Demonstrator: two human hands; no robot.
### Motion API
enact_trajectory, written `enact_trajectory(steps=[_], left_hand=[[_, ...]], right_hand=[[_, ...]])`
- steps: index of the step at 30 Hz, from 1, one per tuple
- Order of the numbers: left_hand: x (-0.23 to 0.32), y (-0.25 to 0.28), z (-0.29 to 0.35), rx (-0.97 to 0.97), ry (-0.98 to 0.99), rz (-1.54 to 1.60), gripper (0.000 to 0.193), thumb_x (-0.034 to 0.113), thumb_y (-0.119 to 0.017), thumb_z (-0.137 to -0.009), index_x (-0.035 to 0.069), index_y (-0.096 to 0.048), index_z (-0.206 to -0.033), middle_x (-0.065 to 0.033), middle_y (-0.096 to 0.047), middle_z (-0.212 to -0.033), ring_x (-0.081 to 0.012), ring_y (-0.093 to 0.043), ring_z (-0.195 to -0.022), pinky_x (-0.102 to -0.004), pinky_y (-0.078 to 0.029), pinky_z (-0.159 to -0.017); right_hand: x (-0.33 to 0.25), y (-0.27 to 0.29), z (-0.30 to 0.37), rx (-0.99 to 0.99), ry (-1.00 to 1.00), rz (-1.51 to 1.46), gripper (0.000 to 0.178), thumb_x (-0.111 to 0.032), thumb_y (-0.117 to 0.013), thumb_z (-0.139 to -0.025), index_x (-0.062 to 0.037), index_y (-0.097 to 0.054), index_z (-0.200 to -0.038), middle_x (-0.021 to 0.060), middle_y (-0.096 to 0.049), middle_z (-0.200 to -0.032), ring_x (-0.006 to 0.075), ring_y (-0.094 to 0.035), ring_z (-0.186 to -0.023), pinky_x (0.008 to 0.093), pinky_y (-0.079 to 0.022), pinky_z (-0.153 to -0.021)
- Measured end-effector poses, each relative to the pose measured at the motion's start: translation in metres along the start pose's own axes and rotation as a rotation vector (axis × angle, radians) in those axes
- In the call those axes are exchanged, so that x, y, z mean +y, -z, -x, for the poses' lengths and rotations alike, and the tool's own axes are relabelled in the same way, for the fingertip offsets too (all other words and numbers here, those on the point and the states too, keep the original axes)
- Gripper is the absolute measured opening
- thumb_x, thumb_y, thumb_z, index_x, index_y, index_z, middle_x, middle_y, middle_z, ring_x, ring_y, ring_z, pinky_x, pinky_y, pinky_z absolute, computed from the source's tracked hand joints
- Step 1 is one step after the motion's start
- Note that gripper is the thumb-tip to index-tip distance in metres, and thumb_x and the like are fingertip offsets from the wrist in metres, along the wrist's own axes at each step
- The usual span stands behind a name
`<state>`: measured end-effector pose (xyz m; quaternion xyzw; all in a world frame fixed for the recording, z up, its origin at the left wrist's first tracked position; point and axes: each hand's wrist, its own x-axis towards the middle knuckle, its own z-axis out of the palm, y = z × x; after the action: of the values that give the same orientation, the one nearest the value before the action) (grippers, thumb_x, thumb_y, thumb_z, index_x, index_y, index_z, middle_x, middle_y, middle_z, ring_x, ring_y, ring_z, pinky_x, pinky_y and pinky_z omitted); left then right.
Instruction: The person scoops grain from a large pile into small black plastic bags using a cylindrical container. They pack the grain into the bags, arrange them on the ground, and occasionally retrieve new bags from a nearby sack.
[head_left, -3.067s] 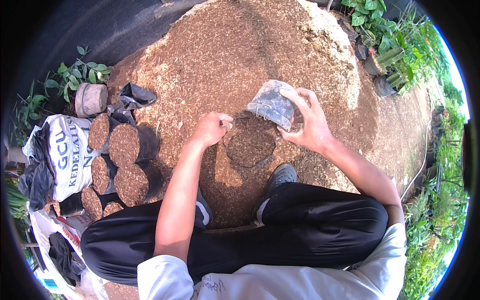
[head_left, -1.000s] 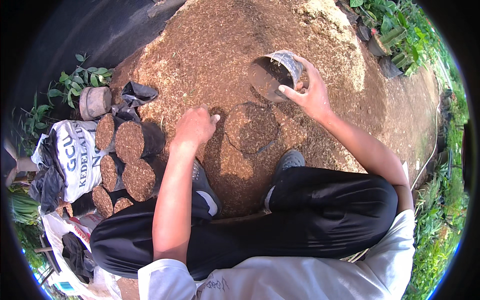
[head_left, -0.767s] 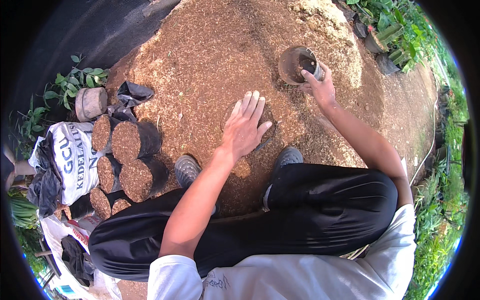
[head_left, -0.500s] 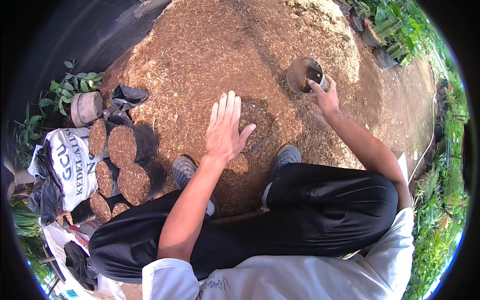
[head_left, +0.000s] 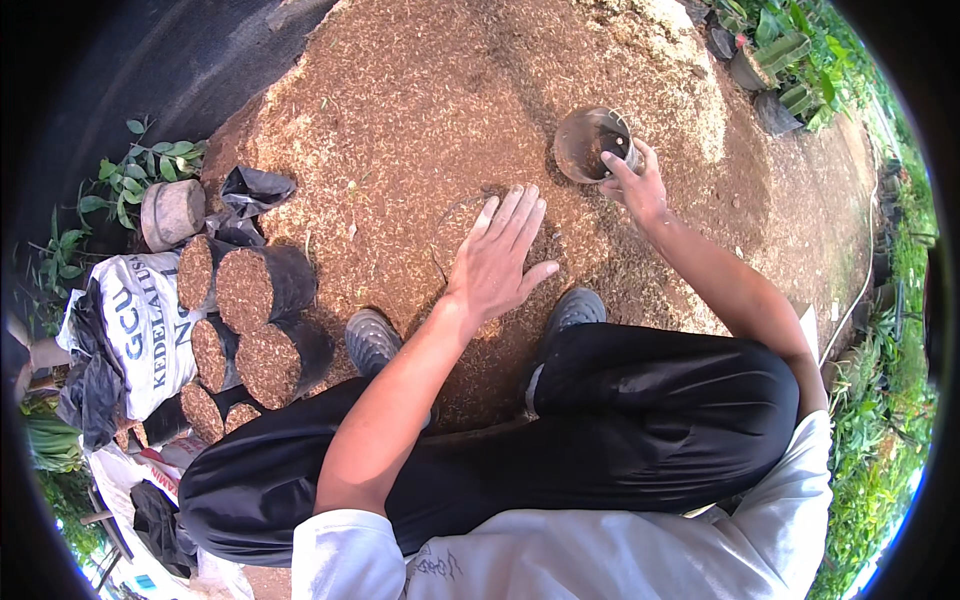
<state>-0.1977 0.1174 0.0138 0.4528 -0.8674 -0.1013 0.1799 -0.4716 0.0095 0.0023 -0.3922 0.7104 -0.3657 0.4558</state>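
Note:
My left hand point(head_left: 500, 250) lies flat, palm down and fingers stretched out, on loose brown soil mix. Around it shows part of a thin dark rim point(head_left: 437, 250), apparently of a soil-filled planting bag; the rest is hidden under the hand and soil. Farther right, my right hand point(head_left: 637, 185) grips a see-through plastic cup point(head_left: 578, 148) by its side, thumb over the rim. The cup is tilted, its mouth turned to the right, with a little dark soil inside. It is held just over the soil heap point(head_left: 400, 130).
On the left stand several black planting bags point(head_left: 270, 368) filled with soil mix, beside a white printed sack point(head_left: 150, 335) and a grey pot point(head_left: 172, 215). Empty black bags point(head_left: 258, 190) lie behind them. Potted plants point(head_left: 775, 60) line the far right. My shoes point(head_left: 372, 340) flank the work spot.
My left hand has slid to the right across the soil, uncovering the dark rim on its left side. My right hand and the cup have shifted slightly left.

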Motion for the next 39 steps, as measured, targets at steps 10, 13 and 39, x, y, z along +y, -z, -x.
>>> enact_trajectory(steps=[10, 13, 39], left_hand=[[-0.012, 0.022, 0.025, -0.17, -0.148, 0.051, 0.092, 0.062, -0.058, -0.099, 0.001, -0.031, -0.163, -0.016, -0.031, -0.171, -0.0318, -0.026, -0.16, -0.0472, -0.021, -0.133], [-0.009, 0.022, 0.024, -0.23, -0.267, 0.142, 0.092, 0.058, -0.062, -0.098, 0.001, -0.031, -0.163, -0.0179, -0.031, -0.171, -0.0332, -0.027, -0.159, -0.0469, -0.023, -0.132], [-0.017, 0.021, 0.007, -0.026, 0.051, 0.038, 0.087, 0.049, -0.06, -0.104, -0.006, -0.027, -0.163, -0.0251, -0.025, -0.171, -0.0415, -0.022, -0.16, -0.0518, -0.02, -0.131]], right_hand=[[0.0, 0.001, 0.002, 0.009, 0.001, 0.016, 0.09, -0.031, -0.081, -0.094, -0.0112, -0.026, -0.162, 0.0201, -0.062, -0.124, 0.0196, -0.072, -0.088, 0.0346, -0.068, -0.08], [-0.002, -0.001, -0.001, 0.018, -0.019, 0.047, 0.09, -0.033, -0.082, -0.094, -0.0111, -0.027, -0.162, 0.02, -0.063, -0.123, 0.02, -0.073, -0.087, 0.0344, -0.068, -0.079], [0.022, 0.018, -0.027, -0.321, -0.4, -0.378, 0.078, -0.052, -0.042, -0.11, -0.0067, -0.014, -0.167, 0.0327, -0.035, -0.158, 0.0346, -0.069, -0.114, 0.0457, -0.061, -0.102]])
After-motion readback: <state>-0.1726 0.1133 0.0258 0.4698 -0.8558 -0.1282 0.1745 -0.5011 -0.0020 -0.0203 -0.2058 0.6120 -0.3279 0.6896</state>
